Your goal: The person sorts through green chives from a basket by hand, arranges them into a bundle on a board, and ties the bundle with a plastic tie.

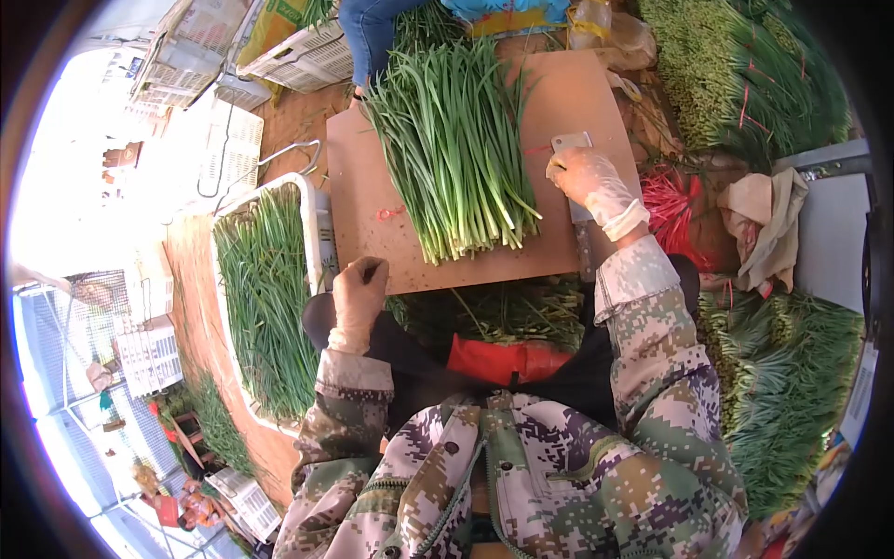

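Long green stalks (456, 149) lie in a loose pile on a brown board (559, 93), their pale cut ends toward me. My left hand (360, 291), in a thin glove, is at the board's near left corner with fingers curled together; whatever it may hold is hidden. Over the right part of the board is my right hand (589, 182), also gloved, its fingers closed above a cleaver (582, 212). The blade shows beside and beyond the hand, and the handle points toward me. Whether the fingers touch the cleaver is unclear. Red ties (389, 213) lie left of the stalks.
A white crate (312, 224) of green stalks stands left of the board. Red strips (670, 210) and a cloth (764, 224) lie at the right, near large heaps of stalks (792, 373). Another person's jeans-clad leg (368, 37) is beyond the board.
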`<state>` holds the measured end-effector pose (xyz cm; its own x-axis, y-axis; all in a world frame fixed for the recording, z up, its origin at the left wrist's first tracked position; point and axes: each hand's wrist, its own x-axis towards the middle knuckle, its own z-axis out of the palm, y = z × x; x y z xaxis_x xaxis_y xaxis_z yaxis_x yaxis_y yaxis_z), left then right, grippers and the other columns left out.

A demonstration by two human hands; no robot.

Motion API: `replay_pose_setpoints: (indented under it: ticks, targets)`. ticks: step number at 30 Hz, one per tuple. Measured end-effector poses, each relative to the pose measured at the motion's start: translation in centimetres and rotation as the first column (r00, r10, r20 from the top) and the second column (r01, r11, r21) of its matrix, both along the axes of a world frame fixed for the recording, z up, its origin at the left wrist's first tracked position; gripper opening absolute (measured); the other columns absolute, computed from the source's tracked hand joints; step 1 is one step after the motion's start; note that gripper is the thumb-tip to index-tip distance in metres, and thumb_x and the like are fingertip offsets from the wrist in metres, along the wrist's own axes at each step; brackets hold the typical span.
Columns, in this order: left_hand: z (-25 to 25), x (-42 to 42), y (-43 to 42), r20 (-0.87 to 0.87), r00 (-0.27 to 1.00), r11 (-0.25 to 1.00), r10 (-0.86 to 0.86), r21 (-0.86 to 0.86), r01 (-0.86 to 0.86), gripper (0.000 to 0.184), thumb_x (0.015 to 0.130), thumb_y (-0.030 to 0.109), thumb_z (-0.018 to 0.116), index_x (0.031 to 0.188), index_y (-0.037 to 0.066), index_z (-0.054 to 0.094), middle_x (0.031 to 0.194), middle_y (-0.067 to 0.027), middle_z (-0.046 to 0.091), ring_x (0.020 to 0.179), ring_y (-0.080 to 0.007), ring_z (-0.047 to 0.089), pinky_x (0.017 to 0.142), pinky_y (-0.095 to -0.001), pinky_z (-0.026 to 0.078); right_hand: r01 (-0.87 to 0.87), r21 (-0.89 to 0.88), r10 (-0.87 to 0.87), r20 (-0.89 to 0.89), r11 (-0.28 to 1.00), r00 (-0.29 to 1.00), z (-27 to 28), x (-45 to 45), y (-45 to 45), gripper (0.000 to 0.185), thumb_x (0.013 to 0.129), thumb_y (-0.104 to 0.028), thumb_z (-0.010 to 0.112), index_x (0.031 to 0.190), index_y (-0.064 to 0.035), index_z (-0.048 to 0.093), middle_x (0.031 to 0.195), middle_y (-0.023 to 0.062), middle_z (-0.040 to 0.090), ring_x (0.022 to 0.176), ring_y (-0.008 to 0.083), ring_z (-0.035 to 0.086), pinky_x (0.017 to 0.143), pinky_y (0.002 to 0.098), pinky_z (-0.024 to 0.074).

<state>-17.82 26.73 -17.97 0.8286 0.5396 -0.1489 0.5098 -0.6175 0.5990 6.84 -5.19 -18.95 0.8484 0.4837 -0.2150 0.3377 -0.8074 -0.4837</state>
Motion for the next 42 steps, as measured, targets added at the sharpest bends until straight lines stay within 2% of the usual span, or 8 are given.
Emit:
replay_pose_setpoints:
  ticks: [4,6,7,14,21,23,38,42]
  targets:
    - [-1.5,1.5,0.8,-0.156,0.971,0.912,0.183,-0.342,-0.227,0.018,0.083,0.017,0.067,0.091,0.002,0.073,0.076,-0.0136,0.07,0.061,-0.0217,0.067,0.063,-0.0337,0.053,0.037,0.013,-0.035,-0.108,0.999,0.994,-1.0,0.4,0.2,0.024,0.087,-0.027,0.059,0.09,-0.006,0.072,0.098,0.0166,0.07,0.096,0.0349,0.065,0.085,0.0441,0.0507]
    - [-5.2,1.6,2.9,0.027,0.996,0.992,0.082,-0.101,-0.079,0.021,0.084,0.015,0.067,0.093,-0.003,0.069,0.068,-0.007,0.064,0.054,-0.0173,0.059,0.054,-0.0303,0.05,0.071,0.018,-0.071,-0.004,0.997,0.998,-1.7,0.5,0.7,0.022,0.087,-0.024,0.059,0.09,-0.007,0.072,0.096,0.0151,0.07,0.095,0.0341,0.065,0.084,0.0432,0.0513]
    - [-4.7,2.3,2.9,0.047,0.991,0.948,-0.123,0.301,0.103,0.024,0.082,0.016,0.069,0.101,0.002,0.069,0.079,-0.0113,0.067,0.058,-0.0228,0.061,0.062,-0.0359,0.052,0.097,0.027,-0.099,0.095,0.995,0.991,-2.2,0.3,0.8,0.02,0.087,-0.022,0.058,0.09,-0.0081,0.072,0.094,0.0136,0.07,0.094,0.0334,0.066,0.083,0.0422,0.0518]
    - [-4.9,7.7,2.9,-0.029,0.979,0.924,-0.2,0.326,0.198,0.052,0.082,0.022,0.067,0.131,0.015,0.054,0.133,-0.0101,0.053,0.107,-0.0318,0.061,0.088,-0.0435,0.05,-0.038,-0.134,0.103,0.526,0.99,0.844,-4.9,1.8,2.6,0.019,0.086,-0.013,0.056,0.101,-0.0126,0.069,0.104,0.0084,0.068,0.088,0.032,0.067,0.081,0.0467,0.0507]
    - [-5.8,9.2,1.6,-0.192,0.96,0.905,-0.203,0.337,0.259,0.038,0.083,0.017,0.065,0.121,0.016,0.061,0.114,-0.0098,0.062,0.101,-0.0316,0.064,0.084,-0.0427,0.051,0.016,-0.329,0.191,0.586,0.944,0.788,-4.8,1.1,4.2,0.013,0.081,-0.009,0.057,0.076,-0.0105,0.069,0.071,0.01,0.067,0.067,0.0276,0.068,0.058,0.042,0.0521]
    - [-6.5,9.3,1.9,-0.182,0.966,0.911,-0.182,0.338,0.236,0.024,0.082,0.014,0.064,0.106,0.013,0.068,0.093,-0.0112,0.069,0.09,-0.032,0.067,0.079,-0.0433,0.052,0.022,-0.269,0.137,0.558,0.963,0.818,-6.5,1.3,4.7,0.012,0.079,-0.008,0.059,0.076,-0.012,0.07,0.072,0.009,0.069,0.069,0.0247,0.069,0.057,0.0384,0.0511]
    - [-5.3,10.0,1.2,-0.102,0.964,0.789,-0.246,0.557,0.26,0.014,0.077,0.02,0.067,0.073,0.006,0.067,0.095,-0.0132,0.063,0.082,-0.0348,0.064,0.071,-0.0465,0.051,-0.129,-0.098,0.14,0.114,0.987,0.984,-3.0,2.1,3.3,0.021,0.078,-0.017,0.059,0.081,-0.0012,0.073,0.086,0.0228,0.069,0.089,0.0384,0.068,0.079,0.047,0.0532]
    - [-5.2,9.9,2.4,-0.236,0.971,0.997,0.04,0.074,-0.023,0.029,0.078,0.03,0.074,0.088,0.003,0.074,0.09,-0.0169,0.071,0.086,-0.0317,0.068,0.08,-0.041,0.053,-0.199,-0.168,0.21,0.05,0.966,0.976,-0.2,2.4,2.5,0.024,0.081,-0.024,0.06,0.085,-0.0046,0.073,0.09,0.0192,0.07,0.089,0.0371,0.067,0.08,0.0464,0.0522]
